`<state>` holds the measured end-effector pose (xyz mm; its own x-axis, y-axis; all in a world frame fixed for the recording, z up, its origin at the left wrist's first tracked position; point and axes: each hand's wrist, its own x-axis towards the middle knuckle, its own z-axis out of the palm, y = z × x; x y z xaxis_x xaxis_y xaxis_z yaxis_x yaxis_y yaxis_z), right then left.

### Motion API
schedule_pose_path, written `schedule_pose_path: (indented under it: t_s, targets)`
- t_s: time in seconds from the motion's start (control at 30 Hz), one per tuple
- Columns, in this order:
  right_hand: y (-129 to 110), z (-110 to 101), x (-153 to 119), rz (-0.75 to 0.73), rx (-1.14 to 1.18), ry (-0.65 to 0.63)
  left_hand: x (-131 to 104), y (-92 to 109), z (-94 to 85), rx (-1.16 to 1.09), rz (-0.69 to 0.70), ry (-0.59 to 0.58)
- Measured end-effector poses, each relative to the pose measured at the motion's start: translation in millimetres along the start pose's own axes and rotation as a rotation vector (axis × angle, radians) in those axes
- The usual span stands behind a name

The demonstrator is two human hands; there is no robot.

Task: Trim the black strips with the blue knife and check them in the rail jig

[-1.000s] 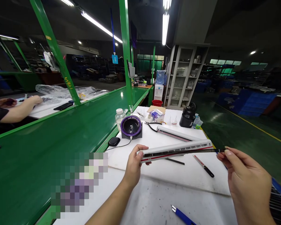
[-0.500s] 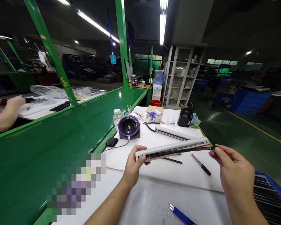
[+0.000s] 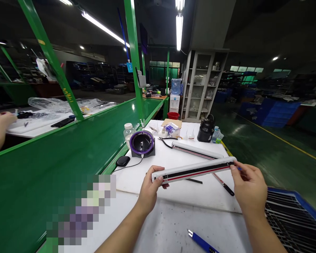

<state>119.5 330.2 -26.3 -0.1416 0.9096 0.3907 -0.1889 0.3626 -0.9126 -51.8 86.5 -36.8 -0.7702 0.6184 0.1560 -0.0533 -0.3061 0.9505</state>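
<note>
A white model train car (image 3: pixel 195 170) with a red line along its side is held up in front of me. Its left end is gripped by my left hand (image 3: pixel 149 186), thumb on the near side. A long black strip (image 3: pixel 200 170) lies along the window row. At the far right end, my right hand (image 3: pixel 249 182) is closed on the car, with its thumb pressed against the strip's end. Beyond it, a second train car (image 3: pixel 196 151) lies on the white foam sheet (image 3: pixel 158 163). Another dark strip (image 3: pixel 195 181) rests below the held car.
A red-and-black knife (image 3: pixel 225 185) lies on the foam; a blue cutter (image 3: pixel 201 242) is closer. Behind are pliers (image 3: pixel 166 142), a purple-rimmed fan (image 3: pixel 142 143) and a black jug (image 3: pixel 206 129). A blue crate (image 3: pixel 292 211) stands right. Another person's hand (image 3: pixel 1 124) is left.
My right hand has moved left to the car's end. The black strip it held out beyond the car now lies along the windows. The view has shifted slightly.
</note>
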Motion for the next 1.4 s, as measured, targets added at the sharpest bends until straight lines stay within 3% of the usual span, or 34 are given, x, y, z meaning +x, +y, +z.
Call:
schedule_pose_path:
  t_s: [0.1,0.27,0.37,0.63,0.93,1.2,1.4]
  targets:
    - [5.6,15.6,-17.7,0.234,0.318,-0.042,-1.7,-5.8,6.1,0.003,-0.028,0.041]
    - [-3.1,51.7,-77.8,0.600,0.635,-0.522,-11.3,-11.0,26.0,0.040,-0.065,-0.034]
    - [-9.9,60.1,-98.4,0.670,0.731,-0.629,-18.1,-12.5,35.7,0.065,-0.065,-0.058]
    - [4.6,45.4,-73.3,0.770,0.831,-0.532,-12.7,-12.9,32.8,0.034,-0.143,-0.070]
    - [15.5,25.0,-22.0,0.764,0.938,-0.247,7.7,-7.1,17.5,0.012,-0.139,0.021]
    - [19.5,23.0,-18.5,0.643,0.982,-0.209,15.2,-10.1,13.1,-0.045,-0.185,0.098]
    - [22.3,21.1,-13.3,0.595,1.034,-0.208,16.1,-5.4,11.7,0.093,-0.136,0.125]
